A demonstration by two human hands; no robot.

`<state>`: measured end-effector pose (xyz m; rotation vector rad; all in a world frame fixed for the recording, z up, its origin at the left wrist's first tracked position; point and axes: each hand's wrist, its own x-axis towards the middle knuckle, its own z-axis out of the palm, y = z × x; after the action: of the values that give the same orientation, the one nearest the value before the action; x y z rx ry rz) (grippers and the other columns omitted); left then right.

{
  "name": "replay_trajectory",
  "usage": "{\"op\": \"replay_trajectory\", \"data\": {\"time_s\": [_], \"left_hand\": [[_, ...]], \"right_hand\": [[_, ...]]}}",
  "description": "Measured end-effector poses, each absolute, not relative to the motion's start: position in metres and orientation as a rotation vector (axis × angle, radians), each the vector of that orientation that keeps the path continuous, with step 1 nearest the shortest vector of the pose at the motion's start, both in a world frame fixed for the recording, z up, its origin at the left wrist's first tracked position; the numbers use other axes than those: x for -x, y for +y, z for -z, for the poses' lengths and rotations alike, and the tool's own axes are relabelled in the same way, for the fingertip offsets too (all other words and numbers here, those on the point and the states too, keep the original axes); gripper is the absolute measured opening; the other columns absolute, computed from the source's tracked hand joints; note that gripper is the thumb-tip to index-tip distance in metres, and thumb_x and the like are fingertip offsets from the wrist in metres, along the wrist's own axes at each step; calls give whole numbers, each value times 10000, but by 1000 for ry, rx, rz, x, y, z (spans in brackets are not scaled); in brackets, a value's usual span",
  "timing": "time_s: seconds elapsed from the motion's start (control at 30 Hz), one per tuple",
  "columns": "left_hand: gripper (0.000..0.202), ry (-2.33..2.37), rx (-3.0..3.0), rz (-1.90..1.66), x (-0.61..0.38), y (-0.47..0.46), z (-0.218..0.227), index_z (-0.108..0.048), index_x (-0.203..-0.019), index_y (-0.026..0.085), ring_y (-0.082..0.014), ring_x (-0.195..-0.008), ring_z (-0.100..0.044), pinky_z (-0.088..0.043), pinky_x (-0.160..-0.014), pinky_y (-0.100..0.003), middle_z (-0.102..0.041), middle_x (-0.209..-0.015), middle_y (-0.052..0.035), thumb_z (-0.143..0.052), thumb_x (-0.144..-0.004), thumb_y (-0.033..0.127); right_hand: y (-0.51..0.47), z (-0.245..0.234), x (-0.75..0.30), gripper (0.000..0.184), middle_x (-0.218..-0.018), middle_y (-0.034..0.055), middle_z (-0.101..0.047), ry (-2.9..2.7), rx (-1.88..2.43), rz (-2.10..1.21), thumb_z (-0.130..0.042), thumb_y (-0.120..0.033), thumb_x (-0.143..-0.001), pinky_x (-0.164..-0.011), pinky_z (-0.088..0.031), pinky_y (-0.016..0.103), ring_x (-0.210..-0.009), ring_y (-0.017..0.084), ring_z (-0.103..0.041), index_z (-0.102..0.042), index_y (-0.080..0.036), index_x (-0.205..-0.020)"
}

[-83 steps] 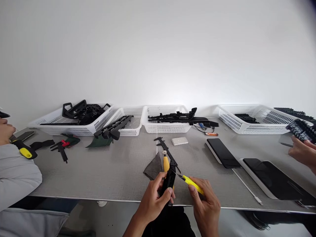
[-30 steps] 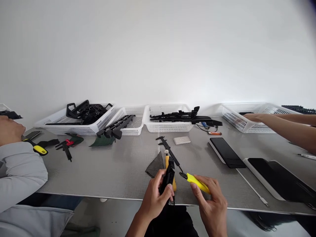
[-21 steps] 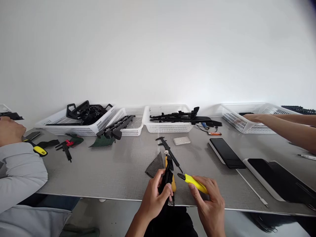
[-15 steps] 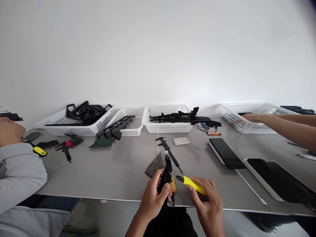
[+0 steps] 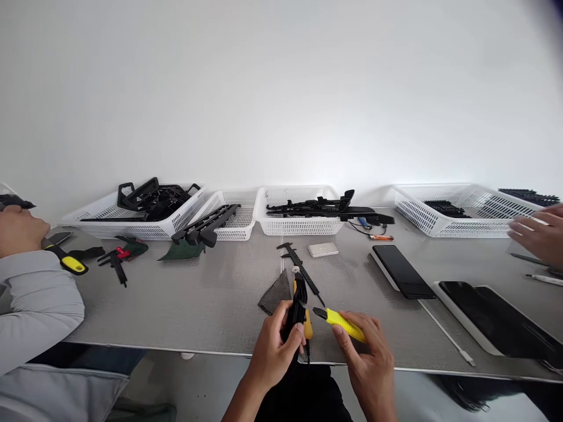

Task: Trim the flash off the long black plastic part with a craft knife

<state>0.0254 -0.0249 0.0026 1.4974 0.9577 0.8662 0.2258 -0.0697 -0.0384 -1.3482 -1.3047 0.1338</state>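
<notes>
My left hand (image 5: 278, 340) is closed around a long black plastic part (image 5: 299, 299), held upright near the table's front edge. In my right hand (image 5: 368, 350) is a yellow utility knife (image 5: 345, 326), its dark tip pointing left toward the part with a small gap between them. Behind the black part lies a yellow tool (image 5: 308, 327) with a black cord, partly hidden. A piece of dark sandpaper (image 5: 276, 293) is on the table beside it. Just beyond lies a black caliper (image 5: 302, 271).
White baskets (image 5: 299, 226) with black plastic parts line the wall. A small pale box (image 5: 323, 249), a phone-like black device (image 5: 402, 272) and a white cable (image 5: 446, 333) lie to the right. Co-workers' hands (image 5: 539, 234) show at right and, with a grey sleeve (image 5: 39, 305), at left.
The co-worker's hands on the right have come out of the basket and moved right. My own hands and what they hold have barely shifted.
</notes>
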Motion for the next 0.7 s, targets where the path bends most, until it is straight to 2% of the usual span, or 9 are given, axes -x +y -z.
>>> {"op": "replay_trajectory", "data": {"time_s": [0.13, 0.3, 0.47, 0.7], "left_hand": [[504, 961, -1479, -849, -25, -26, -4, -596, -1399, 195, -168, -722, -667, -562, -742, -284, -699, -834, -10, -568, -1088, 590], [542, 939, -1463, -843, -24, -25, -6, -640, -1346, 187, -201, -848, -714, -576, -782, -294, -727, -934, -49, -578, -1067, 648], [633, 1005, -1418, -795, -23, -26, -8, -616, -1403, 188, -224, -896, -736, -579, -775, -298, -738, -976, -60, -547, -1057, 714], [704, 1032, -1362, -840, -21, -25, 0, -556, -1530, 200, -240, -972, -743, -583, -925, -359, -742, -1094, -77, -547, -1057, 722]], "right_hand": [[-61, 36, -228, 315, -992, 52, -780, -1240, 1383, -190, -741, -570, -1035, -840, -514, 366, -984, 270, -657, -817, -265, -1068], [-50, 34, -230, 464, -1005, 70, -786, -1124, 1482, -222, -711, -696, -1004, -834, -509, 383, -978, 286, -666, -837, -253, -1059], [-54, 35, -230, 408, -999, 67, -788, -1256, 1459, -283, -740, -658, -997, -858, -518, 390, -992, 285, -657, -837, -263, -1018], [-57, 37, -234, 356, -999, 72, -784, -1335, 1444, -352, -735, -608, -1016, -882, -529, 412, -997, 293, -655, -826, -264, -1007]]}}
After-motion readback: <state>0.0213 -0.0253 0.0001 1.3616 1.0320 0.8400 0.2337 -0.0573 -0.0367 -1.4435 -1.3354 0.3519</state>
